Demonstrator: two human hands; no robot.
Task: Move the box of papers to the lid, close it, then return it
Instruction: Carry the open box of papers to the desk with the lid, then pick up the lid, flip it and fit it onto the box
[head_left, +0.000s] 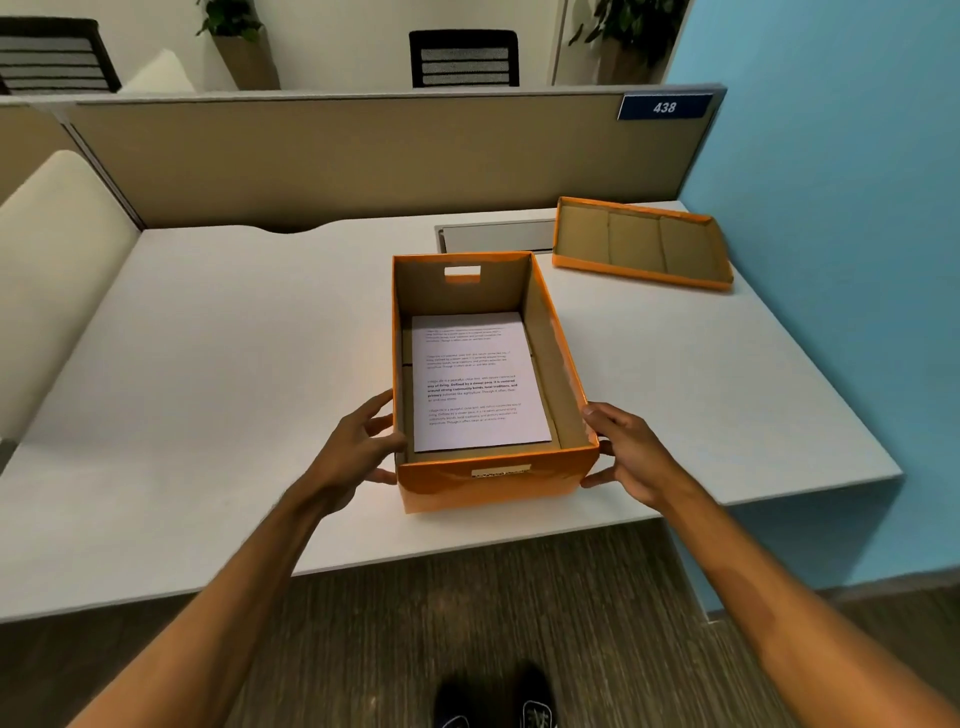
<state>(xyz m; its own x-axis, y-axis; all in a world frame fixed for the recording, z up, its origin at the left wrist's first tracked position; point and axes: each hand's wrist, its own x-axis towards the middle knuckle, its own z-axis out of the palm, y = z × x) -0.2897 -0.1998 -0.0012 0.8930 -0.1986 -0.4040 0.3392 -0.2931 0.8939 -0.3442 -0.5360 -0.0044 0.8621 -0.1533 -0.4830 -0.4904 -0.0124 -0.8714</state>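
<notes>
An open orange cardboard box (498, 486) stands near the front edge of the white desk (218, 395). Printed white papers (475, 382) lie flat on its bottom. My left hand (363, 449) presses against the box's near left corner, fingers spread along the wall. My right hand (623, 452) holds the near right corner, thumb at the rim. The orange lid (641, 241) lies upside down at the desk's far right corner, brown inside facing up, apart from the box.
A beige partition (363, 156) with a blue "438" sign (665, 107) runs along the desk's back. A blue wall (831, 260) closes the right side. A grey cable hatch (493, 236) sits behind the box. My shoes (493, 701) stand on striped carpet below.
</notes>
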